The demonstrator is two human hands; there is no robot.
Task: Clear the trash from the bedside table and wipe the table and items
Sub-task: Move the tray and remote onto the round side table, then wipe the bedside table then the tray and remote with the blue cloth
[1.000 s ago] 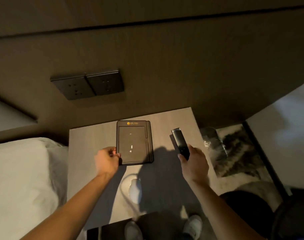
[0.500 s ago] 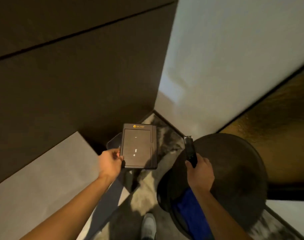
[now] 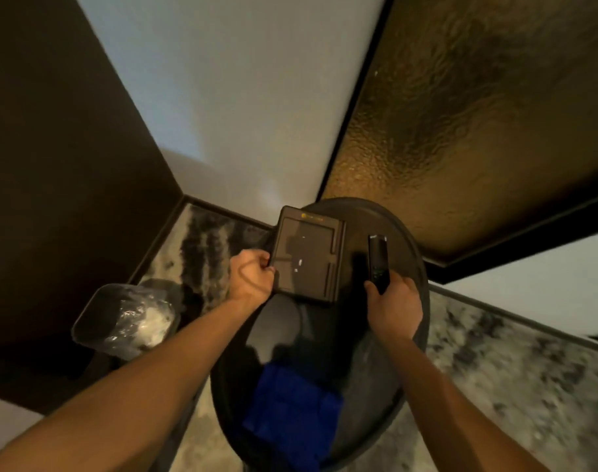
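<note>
My left hand point(image 3: 251, 279) grips the left edge of a dark rectangular tray point(image 3: 307, 255) with a gold logo and small white specks on it. My right hand point(image 3: 394, 301) holds a black remote control point(image 3: 378, 258) by its lower end, pointing away from me. Both are held just over a round dark table point(image 3: 415, 253). A blue cloth point(image 3: 290, 415) lies on the near part of that round table. The bedside table is out of view.
A small bin point(image 3: 123, 318) lined with a clear plastic bag and holding white trash stands on the floor at the left. Patterned grey carpet point(image 3: 512, 369) surrounds the round table. A dark wall panel is at left, a white wall ahead, textured amber glass at right.
I have turned right, away from the bedside table. The tray and remote, lifted off it, have travelled with my hands and now hang over the round table.
</note>
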